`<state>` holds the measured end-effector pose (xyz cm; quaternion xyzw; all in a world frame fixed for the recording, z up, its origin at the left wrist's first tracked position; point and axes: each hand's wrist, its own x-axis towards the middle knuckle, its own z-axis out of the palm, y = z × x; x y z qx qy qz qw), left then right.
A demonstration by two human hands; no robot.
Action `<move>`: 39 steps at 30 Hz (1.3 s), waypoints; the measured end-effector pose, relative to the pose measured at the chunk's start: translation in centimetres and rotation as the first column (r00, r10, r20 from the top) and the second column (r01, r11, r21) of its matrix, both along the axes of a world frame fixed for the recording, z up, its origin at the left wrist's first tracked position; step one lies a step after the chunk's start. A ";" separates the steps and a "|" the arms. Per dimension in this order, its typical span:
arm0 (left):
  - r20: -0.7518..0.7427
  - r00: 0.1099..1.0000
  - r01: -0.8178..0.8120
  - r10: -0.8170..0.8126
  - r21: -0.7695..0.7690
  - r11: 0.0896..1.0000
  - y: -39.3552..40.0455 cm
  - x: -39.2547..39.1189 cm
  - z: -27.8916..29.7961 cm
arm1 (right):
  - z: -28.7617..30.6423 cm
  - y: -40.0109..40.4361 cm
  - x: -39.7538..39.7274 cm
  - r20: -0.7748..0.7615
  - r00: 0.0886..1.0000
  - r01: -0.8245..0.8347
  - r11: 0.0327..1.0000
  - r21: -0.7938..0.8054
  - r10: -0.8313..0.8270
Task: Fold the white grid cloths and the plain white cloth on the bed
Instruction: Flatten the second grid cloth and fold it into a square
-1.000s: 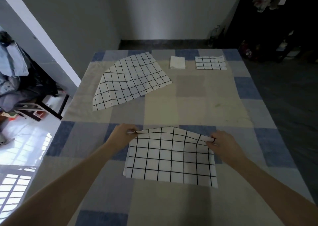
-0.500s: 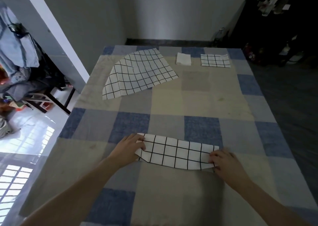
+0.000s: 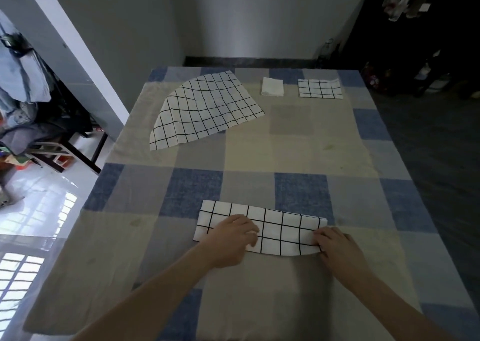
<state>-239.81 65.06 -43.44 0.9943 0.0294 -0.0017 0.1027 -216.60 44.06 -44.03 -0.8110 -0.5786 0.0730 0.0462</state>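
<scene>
Now folded into a narrow strip (image 3: pixel 283 230) at near edge of bed (image 3: pixel 293 143), not a half-raised sheet as a second ago. Left hand (image 3: pixel 232 236) presses flat on it, right hand (image 3: pixel 335 244) pinches its end. Another fold probably needed.

The room is dim overall, with soft, cool daylight. The brightest area is the glossy white floor (image 3: pixel 39 218) at lower left, where a window's barred pattern reflects as glare and nearly washes out. A pale bloom of light falls on the far wall (image 3: pixel 249 28). The right side sinks into deep shadow; the dark shelving (image 3: pixel 415 41) there shows almost no detail. The bed (image 3: pixel 298 138) is evenly lit, with only faint, soft shadows under the forearms. Wide-angle distortion bends the straight edges, splaying the white pillar (image 3: pixel 67 41) and the bed's sides outward. Fine detail is slightly soft and smeared throughout.
</scene>
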 end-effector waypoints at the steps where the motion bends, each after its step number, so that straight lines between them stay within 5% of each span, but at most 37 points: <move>1: -0.008 0.999 -0.038 0.037 -0.047 0.998 -0.5 0.8 -0.3 | 0.0 0.1 0.1 -0.003 1.000 0.006 1.000 0.009 -0.006; 7: -0.197 0.969 -0.158 0.152 -0.016 0.987 -0.7 2.9 -2.0 | 0.5 0.2 0.7 0.022 0.999 0.034 0.998 -0.052 -0.033; 15: -0.221 0.971 -0.109 0.088 -0.084 0.990 1.1 2.9 -3.3 | 1.7 0.2 1.3 0.009 0.998 0.066 0.988 -0.140 -0.065; 19: -0.163 0.985 -0.062 0.047 -0.083 0.995 1.9 2.7 -3.5 | 3.4 2.9 -0.3 -0.144 0.976 0.170 0.984 0.047 -0.162; 23: -0.166 0.985 -0.047 0.040 -0.037 0.998 2.2 2.8 -4.1 | 2.2 7.5 -4.7 -0.228 0.970 0.124 0.980 0.155 -0.086; 29: -0.113 0.994 -0.012 0.012 -0.005 1.000 2.7 2.8 -5.2 | -2.9 10.8 -9.4 -0.211 0.971 0.129 0.990 0.050 -0.116; 39: -0.133 0.983 -0.127 0.126 -0.005 0.992 3.5 1.3 -4.5 | -4.7 6.9 -5.7 -0.041 0.960 0.277 0.960 -0.032 -0.278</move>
